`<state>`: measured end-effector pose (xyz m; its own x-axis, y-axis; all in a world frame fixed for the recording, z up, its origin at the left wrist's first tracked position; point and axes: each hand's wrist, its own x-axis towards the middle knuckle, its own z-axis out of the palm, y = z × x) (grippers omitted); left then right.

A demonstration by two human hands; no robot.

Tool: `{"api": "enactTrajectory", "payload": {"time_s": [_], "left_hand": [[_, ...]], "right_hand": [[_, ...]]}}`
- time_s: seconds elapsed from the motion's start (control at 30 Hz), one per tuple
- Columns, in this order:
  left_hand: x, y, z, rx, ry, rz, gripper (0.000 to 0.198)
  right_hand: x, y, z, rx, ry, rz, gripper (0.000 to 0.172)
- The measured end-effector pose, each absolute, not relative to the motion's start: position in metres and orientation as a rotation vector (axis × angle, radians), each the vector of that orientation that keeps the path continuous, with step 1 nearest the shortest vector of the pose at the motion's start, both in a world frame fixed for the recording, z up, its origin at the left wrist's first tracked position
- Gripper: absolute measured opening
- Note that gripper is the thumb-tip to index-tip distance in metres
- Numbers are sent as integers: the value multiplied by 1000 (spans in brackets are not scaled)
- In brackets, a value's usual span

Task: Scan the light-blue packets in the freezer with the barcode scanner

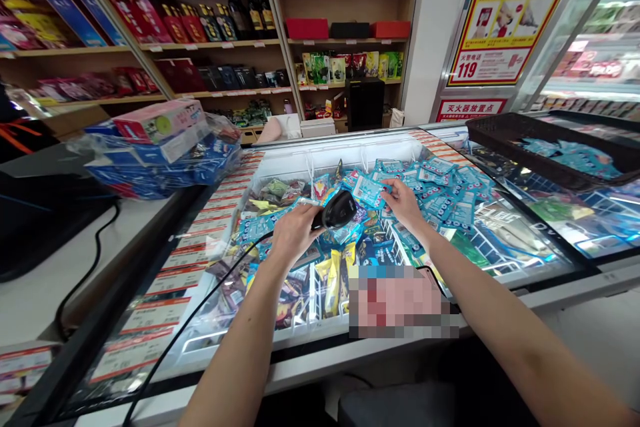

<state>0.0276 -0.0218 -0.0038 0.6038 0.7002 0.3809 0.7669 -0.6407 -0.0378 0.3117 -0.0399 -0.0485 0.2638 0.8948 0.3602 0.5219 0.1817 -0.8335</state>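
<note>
My left hand (295,233) is wrapped round the handle of a black barcode scanner (340,210), whose cable trails down to the lower left. The scanner's head points toward a blue ice cream packet (369,191). That packet is pinched by its right edge in my right hand (401,202), above the chest freezer. A pile of similar blue packets (443,193) lies on the glass just right of my right hand. Below the hands, yellow wrapped ice creams (333,280) and other packets show in wire baskets inside the freezer.
A dark basket (550,140) with several blue packets stands at the right. Plastic-wrapped boxes (160,147) are stacked at the left. A phone with a blurred screen (400,303) lies at the freezer's front edge. Price labels (173,280) line the left side; shelves (210,43) stand behind.
</note>
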Motion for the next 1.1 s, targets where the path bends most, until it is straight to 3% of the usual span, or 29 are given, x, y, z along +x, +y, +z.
{"api": "enactTrajectory", "payload": {"time_s": [0.6, 0.73, 0.97, 1.1], "left_hand": [[24, -22, -2, -2664, -1199, -506, 31], [18, -19, 0, -2614, -1237, -534, 32], [6, -17, 3, -2519, -1348, -638, 35], [-2, -14, 1, -2458, -1403, -680, 37]], "right_hand": [[311, -43, -46, -1322, -1347, 454, 40], [311, -48, -40, -1377, -1404, 428, 34], [309, -55, -30, -1487, -1552, 164, 27], [304, -62, -26, -1629, -1600, 57, 31]]}}
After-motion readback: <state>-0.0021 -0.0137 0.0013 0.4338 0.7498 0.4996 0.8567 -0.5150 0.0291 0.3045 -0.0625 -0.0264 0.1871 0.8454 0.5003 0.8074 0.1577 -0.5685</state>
